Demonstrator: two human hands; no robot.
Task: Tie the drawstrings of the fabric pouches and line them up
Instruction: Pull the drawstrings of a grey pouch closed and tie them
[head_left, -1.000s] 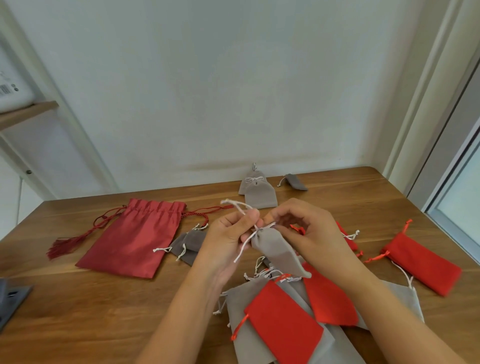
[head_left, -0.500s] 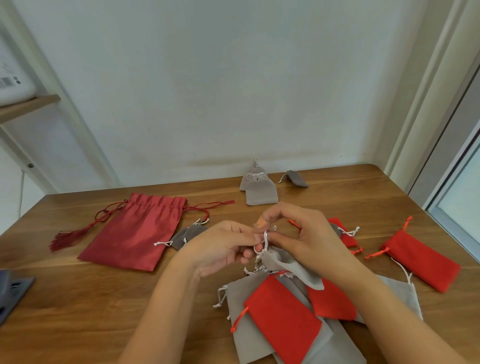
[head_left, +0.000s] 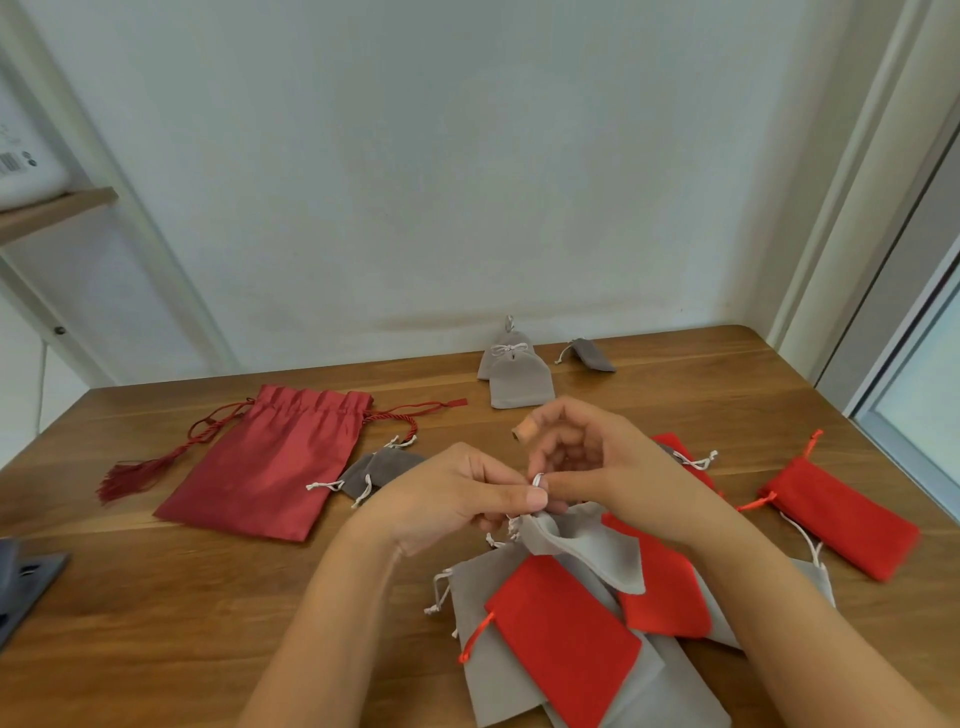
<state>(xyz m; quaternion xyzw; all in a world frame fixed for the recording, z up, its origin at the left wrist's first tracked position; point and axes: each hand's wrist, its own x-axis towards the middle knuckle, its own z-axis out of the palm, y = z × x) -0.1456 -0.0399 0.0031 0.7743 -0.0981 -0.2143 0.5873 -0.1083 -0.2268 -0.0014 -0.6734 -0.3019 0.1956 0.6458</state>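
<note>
A small grey pouch (head_left: 587, 551) hangs in the air at the centre, above a pile of grey and red pouches (head_left: 561, 639). My left hand (head_left: 457, 504) and my right hand (head_left: 597, 462) meet at its neck, and both pinch its white drawstring (head_left: 537, 480). Two tied grey pouches (head_left: 517, 374) stand overlapped near the wall, with a darker grey pouch (head_left: 592, 354) lying to their right.
A large dark red satin bag (head_left: 270, 462) with a tassel cord lies at the left, a dark grey pouch (head_left: 379, 467) beside it. Red pouches lie at the right (head_left: 841, 525) and behind my right hand (head_left: 685, 457). A dark object (head_left: 26, 587) sits at the left table edge.
The loose string ends that stood out a second ago are now drawn in between my fingers. Both hands and the pouch sank lower, closer to the pile.
</note>
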